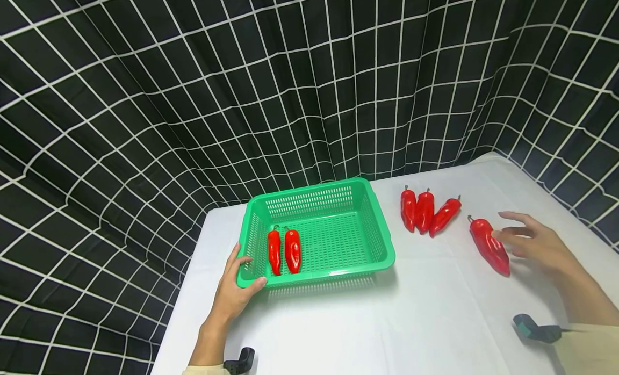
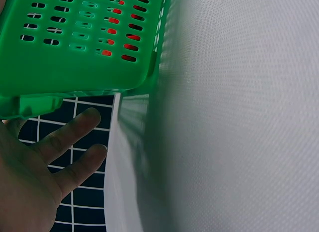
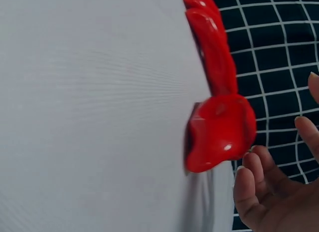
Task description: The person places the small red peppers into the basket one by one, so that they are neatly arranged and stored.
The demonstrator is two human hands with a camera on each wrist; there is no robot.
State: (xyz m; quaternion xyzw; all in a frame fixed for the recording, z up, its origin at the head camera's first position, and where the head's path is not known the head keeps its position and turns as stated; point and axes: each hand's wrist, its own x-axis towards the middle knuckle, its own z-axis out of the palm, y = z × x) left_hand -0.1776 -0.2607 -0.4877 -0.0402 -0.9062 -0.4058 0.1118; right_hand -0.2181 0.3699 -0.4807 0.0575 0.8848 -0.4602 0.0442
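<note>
A green plastic basket [image 1: 329,270] stands on the white-covered table, and two red peppers [image 1: 292,251] lie side by side at the left inside it. My left hand [image 1: 233,291] grips its near left corner, thumb on the front rim and a finger hooked over the left rim. In the left wrist view, other fingers [image 2: 75,167] stretch out below the rim. On the right lies a single large red pepper [image 1: 489,246], stem pointing away. My right hand [image 1: 541,246] is just right of it, fingers spread and loosely bent, a fingertip right at its side.
Three more red peppers [image 1: 425,211] lie close together behind and left of the single one. A black cloth with a white grid [image 1: 314,85] hangs behind the table and at both sides. Each wrist wears a small dark device [image 1: 534,329].
</note>
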